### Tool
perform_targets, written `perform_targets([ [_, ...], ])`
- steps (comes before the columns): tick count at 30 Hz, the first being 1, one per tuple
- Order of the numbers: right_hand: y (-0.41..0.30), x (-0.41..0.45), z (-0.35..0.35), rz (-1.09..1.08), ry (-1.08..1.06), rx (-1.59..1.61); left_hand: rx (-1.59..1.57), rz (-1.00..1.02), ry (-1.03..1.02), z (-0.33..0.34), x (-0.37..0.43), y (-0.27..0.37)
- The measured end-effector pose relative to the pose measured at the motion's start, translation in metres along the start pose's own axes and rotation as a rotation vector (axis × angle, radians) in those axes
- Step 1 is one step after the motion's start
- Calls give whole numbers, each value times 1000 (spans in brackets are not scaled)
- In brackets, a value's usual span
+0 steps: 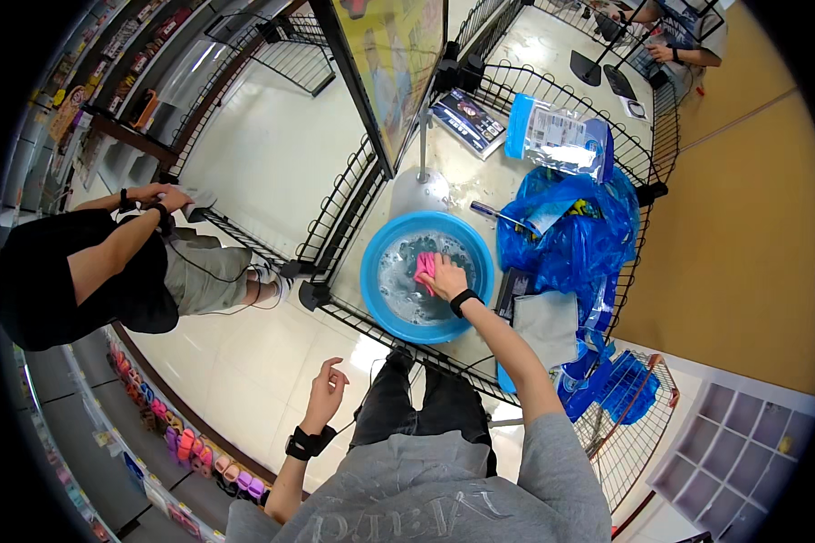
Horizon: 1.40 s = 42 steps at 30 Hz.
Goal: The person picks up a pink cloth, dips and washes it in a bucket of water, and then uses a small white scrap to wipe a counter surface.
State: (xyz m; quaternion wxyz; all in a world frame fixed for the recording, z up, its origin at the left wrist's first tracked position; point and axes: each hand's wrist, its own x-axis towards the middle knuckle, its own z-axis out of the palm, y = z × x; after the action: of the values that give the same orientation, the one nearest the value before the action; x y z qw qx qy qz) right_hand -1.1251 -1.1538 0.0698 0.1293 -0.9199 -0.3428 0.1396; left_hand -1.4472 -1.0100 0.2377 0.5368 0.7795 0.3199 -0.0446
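A blue plastic basin [368, 271] of sudsy water stands on the pale surface of a wire-edged display stand. Inside it, my right hand [448, 277] grips a bunched pink cloth [425, 271] at the water. My left hand [326, 394] hangs in the air to the left of my legs, fingers loosely curled, with nothing in it. Right of the basin lies a folded grey cloth [547, 326], with a dark box [514, 292] beside it. A screwdriver-like tool with a blue handle [483, 208] rests beyond the basin, its shaft pointing to a blue plastic bag [570, 231].
Behind the basin are a metal stand base [420, 193], a printed box [468, 122] and a clear-and-blue package [557, 136]. Black wire rails [414, 356] edge the surface. One person [88, 271] stands at left, another [693, 41] at upper right. A wire cart [625, 434] stands lower right.
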Motion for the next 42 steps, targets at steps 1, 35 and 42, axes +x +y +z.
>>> perform_targets([
  [1, 0, 1, -1, 15, -84, 8, -8, 6, -4, 0, 1, 0],
  [35, 10, 12, 48, -266, 43, -176, -21, -54, 9, -4, -8, -8],
  [42, 10, 11, 30, -221, -68, -47, -23, -32, -2, -2, -2, -3],
])
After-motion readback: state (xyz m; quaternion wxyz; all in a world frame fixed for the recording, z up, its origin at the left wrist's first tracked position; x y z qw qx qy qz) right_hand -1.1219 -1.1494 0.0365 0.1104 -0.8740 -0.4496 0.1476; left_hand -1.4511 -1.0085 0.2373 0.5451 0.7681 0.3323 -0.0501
